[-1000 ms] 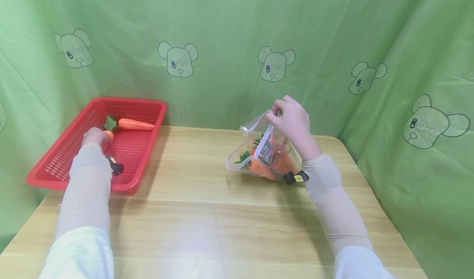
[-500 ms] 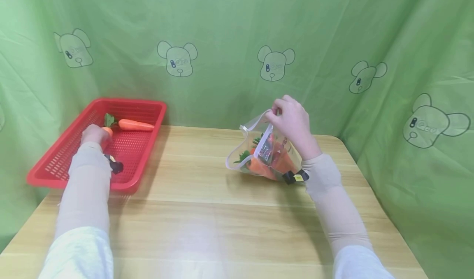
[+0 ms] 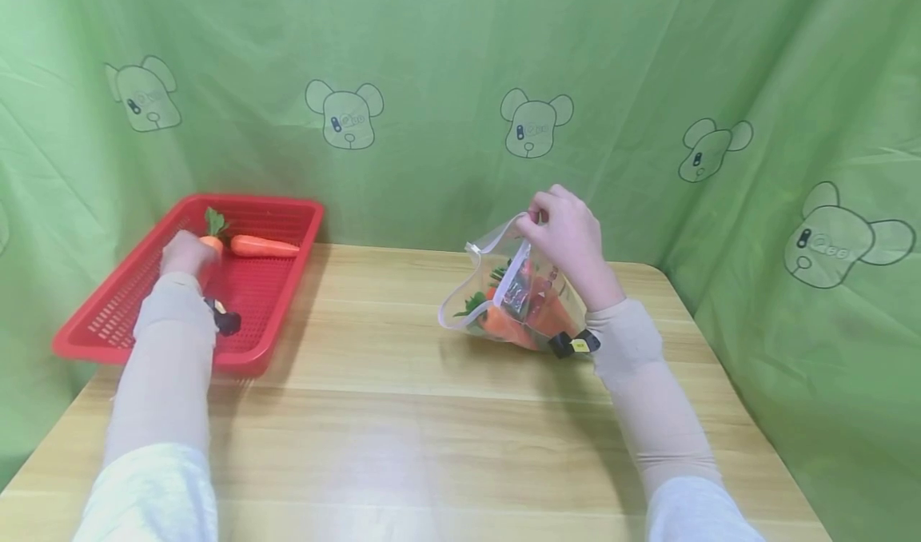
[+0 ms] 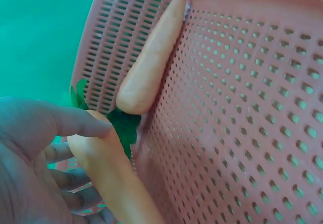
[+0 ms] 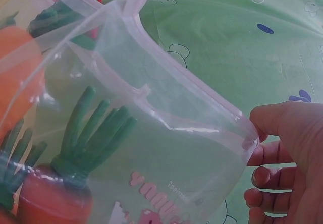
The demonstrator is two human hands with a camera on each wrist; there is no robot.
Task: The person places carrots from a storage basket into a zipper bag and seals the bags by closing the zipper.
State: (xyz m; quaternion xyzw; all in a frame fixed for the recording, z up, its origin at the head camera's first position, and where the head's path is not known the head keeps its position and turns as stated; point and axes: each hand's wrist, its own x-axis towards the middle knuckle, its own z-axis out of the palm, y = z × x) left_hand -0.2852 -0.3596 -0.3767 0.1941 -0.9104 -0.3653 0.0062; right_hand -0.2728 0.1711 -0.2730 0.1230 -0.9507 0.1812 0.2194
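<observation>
In the red plastic basket [image 3: 248,284] at the left, my left hand [image 3: 189,254] grips an orange carrot [image 4: 108,168] near its leafy top. The thumb lies over the carrot and the fingers are behind it. A second carrot [image 3: 262,246] lies by the basket's far wall, just beyond. On the right, my right hand [image 3: 568,226] pinches the upper edge of a clear zip bag [image 5: 171,108] between thumb and forefinger, its other fingers loosely bent. The bag's mouth gapes toward the left. Several carrots [image 5: 55,196] with green tops show through the film.
The wooden table [image 3: 374,414] stretches between basket and bag. Green curtain [image 3: 432,62] with printed mouse heads hangs behind and at both sides. A black wrist camera [image 3: 576,344] on the right wrist sits close to the bag.
My left hand has risen slightly with the carrot, whose leafy top has shifted up a little in the basket. The right hand and the bag have stayed put.
</observation>
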